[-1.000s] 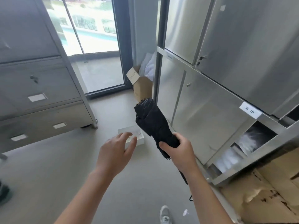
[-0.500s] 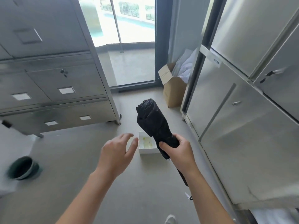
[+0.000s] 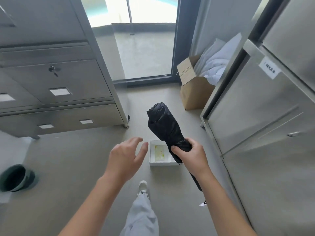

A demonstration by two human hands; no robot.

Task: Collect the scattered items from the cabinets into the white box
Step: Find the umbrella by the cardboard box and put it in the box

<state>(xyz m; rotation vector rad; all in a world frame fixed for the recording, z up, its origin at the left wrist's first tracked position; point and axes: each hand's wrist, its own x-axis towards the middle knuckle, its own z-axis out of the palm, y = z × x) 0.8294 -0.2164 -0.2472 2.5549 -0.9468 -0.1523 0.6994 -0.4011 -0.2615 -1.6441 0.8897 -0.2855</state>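
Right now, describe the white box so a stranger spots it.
Beside the right steel cabinets, on the grey floor, lies a shallow open white box, partly behind the black folded umbrella. Unlike the brown cardboard carton beyond, it is low.

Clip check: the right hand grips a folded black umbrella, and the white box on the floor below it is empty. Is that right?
Not quite. The head view shows the white box is not empty: a pale yellowish flat item lies inside it. The rest stands: the right hand grips the folded black umbrella, and the box sits on the floor.
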